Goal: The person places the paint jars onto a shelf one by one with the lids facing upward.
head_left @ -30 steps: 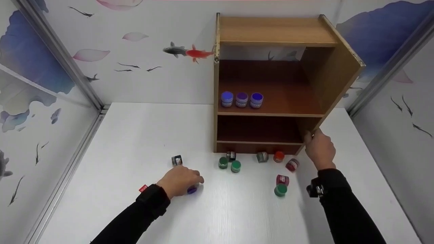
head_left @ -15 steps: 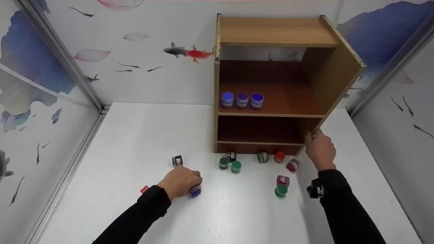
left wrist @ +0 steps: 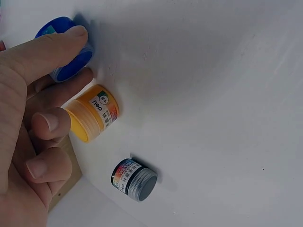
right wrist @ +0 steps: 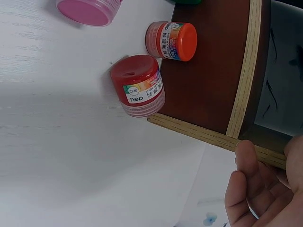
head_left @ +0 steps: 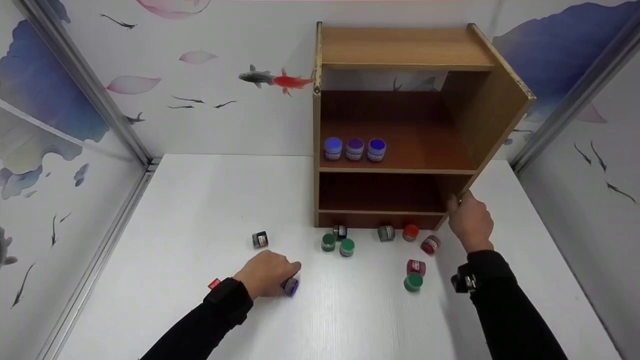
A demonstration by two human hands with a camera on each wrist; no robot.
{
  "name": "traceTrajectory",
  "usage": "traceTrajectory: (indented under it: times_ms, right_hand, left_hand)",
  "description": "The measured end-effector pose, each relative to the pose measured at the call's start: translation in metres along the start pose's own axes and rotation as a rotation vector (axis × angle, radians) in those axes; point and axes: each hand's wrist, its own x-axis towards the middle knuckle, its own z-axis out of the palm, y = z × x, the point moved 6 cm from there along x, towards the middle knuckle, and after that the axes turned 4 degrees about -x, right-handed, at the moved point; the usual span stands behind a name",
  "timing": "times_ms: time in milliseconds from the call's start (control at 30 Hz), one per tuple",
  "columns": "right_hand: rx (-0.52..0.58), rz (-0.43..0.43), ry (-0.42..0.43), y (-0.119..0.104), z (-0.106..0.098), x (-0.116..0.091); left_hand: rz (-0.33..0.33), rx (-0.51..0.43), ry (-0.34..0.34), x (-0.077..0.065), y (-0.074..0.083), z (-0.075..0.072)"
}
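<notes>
Black sleeves (head_left: 200, 322), bottom edge of the head frame, left and right. Blue jar (head_left: 290, 286), lower centre, at the table's surface; pinched between thumb and forefinger. Left hand (head_left: 265, 275), just left of it, remaining fingers bent in. Yellow jar (left wrist: 94, 112), left half of the left-wrist frame, on its side, just beside the forefinger; contact unclear. Bright green jar (head_left: 413, 282), lower right of centre, with crimson jar (head_left: 416, 267) on its side just behind. Two green jars (head_left: 346, 248), centre, upright. Dark red jar (head_left: 430, 244), right of centre, beside the shelf unit's front corner. Black jar (head_left: 260, 240), left of centre, on its side. Right hand (head_left: 471, 222), right of frame: gripping the unit's side panel between thumb and fingers. Along the base: second black jar (head_left: 340, 231), greyish jar (head_left: 386, 233), orange jar (head_left: 410, 232). Wooden shelf unit (head_left: 395, 215), upper right of centre. Three blue and violet jars (head_left: 355, 149), upright in a row, left end of its middle shelf. Printed wall (head_left: 250, 122), top, with fish and petals.
</notes>
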Motion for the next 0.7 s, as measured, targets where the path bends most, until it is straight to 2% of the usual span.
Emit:
traceTrajectory:
  times_ms: [100, 233, 500, 700]
  right_hand:
    - [0.006, 0.000, -0.001, -0.001, 0.000, 0.000]
    - [0.016, -0.015, 0.025, -0.001, -0.002, 0.000]
    - [0.016, -0.028, 0.049, -0.001, -0.002, -0.001]
    - [0.015, -0.029, 0.046, 0.000, -0.001, 0.000]
  left_hand:
    - [-0.001, -0.011, -0.005, 0.000, 0.000, 0.001]
    - [0.014, -0.044, 0.026, 0.000, 0.000, -0.003]
    - [0.034, -0.155, 0.055, -0.002, 0.003, -0.010]
    - [0.056, -0.171, 0.072, 0.000, 0.010, -0.012]
